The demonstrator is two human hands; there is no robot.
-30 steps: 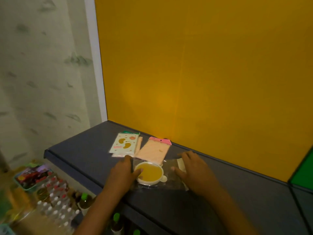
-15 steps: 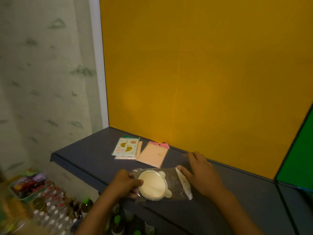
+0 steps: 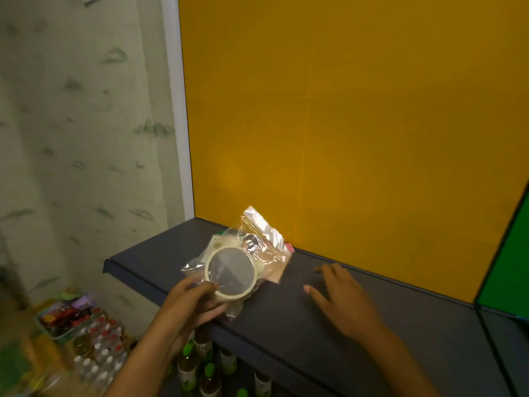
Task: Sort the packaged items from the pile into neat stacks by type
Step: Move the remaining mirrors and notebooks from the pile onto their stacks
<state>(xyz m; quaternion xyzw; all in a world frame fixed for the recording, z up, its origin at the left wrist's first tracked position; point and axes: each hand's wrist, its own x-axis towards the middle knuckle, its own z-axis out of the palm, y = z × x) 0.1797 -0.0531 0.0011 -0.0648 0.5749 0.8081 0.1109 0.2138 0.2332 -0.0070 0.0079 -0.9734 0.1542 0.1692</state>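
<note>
Left hand [image 3: 190,302]: lower centre-left of the frame, fingers [image 3: 211,309] and thumb curled, pinching the lower edge of a clear packet.
Left forearm: bare, running down to the bottom edge.
Right hand [image 3: 345,303]: lower centre-right, palm down, fingers spread and nearly straight, holding nothing.
Right forearm: bare, slanting to the bottom right.

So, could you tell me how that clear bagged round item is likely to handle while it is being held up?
The clear bag looks floppy: its free top stands crumpled above the left hand. The round cream item inside seems rigid and probably light, since one hand lifts it. The glossy film may be slippery, so it could slide in the grip.
</note>
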